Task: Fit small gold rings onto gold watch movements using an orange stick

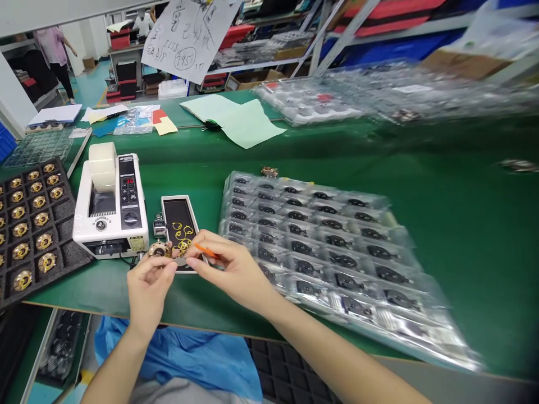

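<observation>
Head view: a long green table [189, 154]. On it, a large see-through plastic tray [379, 331] of black parts lies to my right; a black foam tray [72, 242] of gold parts, then a white tape machine [113, 225], to my left. Between, an open white box [176, 198] holds thin yellow rings [183, 242]. My right hand [240, 275] pinches an orange stick [206, 250]; my left hand [147, 286] grasps a round gold part [159, 251] by its near side, just in front of the machine. I judge it light, stiff, slippery and delicate, best held by its rim. Machine and box crowd it; the table's front edge is near, with more room beyond the box.
</observation>
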Demonstrator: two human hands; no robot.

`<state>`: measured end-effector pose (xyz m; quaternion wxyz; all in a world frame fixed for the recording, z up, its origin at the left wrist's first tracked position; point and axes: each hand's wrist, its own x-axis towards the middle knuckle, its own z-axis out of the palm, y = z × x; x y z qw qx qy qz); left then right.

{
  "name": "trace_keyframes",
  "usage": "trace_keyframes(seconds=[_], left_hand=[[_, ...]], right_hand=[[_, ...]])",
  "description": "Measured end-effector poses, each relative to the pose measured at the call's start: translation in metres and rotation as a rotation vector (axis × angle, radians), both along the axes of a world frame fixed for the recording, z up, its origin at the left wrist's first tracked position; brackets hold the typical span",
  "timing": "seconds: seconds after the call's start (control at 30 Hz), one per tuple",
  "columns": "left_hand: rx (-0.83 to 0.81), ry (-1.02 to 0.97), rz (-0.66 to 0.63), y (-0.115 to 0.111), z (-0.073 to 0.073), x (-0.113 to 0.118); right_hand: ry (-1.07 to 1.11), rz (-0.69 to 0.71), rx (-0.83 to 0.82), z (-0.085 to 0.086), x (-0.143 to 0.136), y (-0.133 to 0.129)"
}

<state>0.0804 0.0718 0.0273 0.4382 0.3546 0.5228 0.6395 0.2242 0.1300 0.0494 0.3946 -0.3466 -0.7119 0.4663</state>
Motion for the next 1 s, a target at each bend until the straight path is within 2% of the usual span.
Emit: trace_keyframes(seconds=[0.13, 0.27, 0.37, 0.73, 1.0], left_hand=[[0.009, -0.014, -0.06, -0.001, -0.004, -0.003], [0.008, -0.194, -0.183, -0.005, -0.008, -0.007], [-0.032, -0.266, -0.259, -0.007, -0.01, -0.008], [-0.034, -0.137, -0.324, -0.011, -0.01, -0.004], [-0.014, -0.115, -0.334, -0.01, -0.013, -0.003]], right_hand=[[0.007, -0.019, -0.031, -0.006, 0.0, 0.002], [0.038, -0.062, -0.079, -0.013, -0.003, 0.007], [0.067, -0.04, -0.101, -0.012, -0.005, 0.009], [0.039, 0.018, -0.122, -0.01, -0.003, 0.007], [0.01, -0.017, -0.088, -0.01, -0.004, 0.005]])
